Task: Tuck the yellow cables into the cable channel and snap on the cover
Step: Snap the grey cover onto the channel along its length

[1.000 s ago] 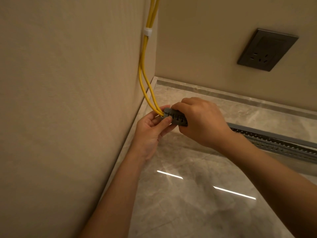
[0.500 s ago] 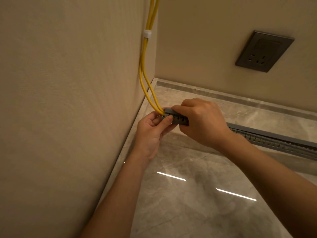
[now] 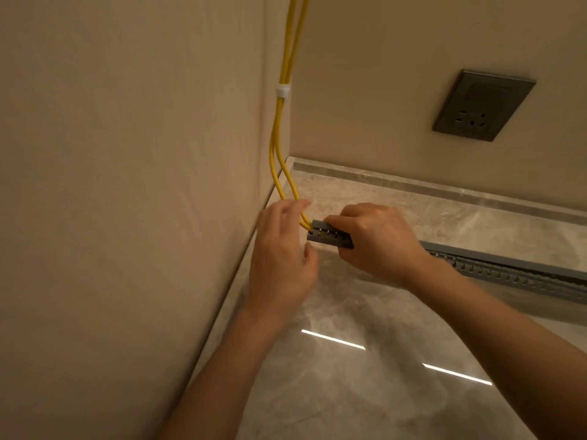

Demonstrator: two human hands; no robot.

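At the wall corner [image 3: 290, 141], right hand [image 3: 378, 242] grips cable channel [image 3: 330, 238], left hand [image 3: 279, 258] spread beside yellow cables [image 3: 279, 128]; seat them fully before capping.

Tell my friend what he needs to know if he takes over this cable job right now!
Left grip: open, fingers loose beside the yellow cables, holding nothing.
Right grip: curled round the corner end of the cable channel.
The cables hang down by the wall and enter that end.
Done: cables fed into the end.
To do: tuck them along the channel, then snap on the cover. I cannot tell where the cover is.
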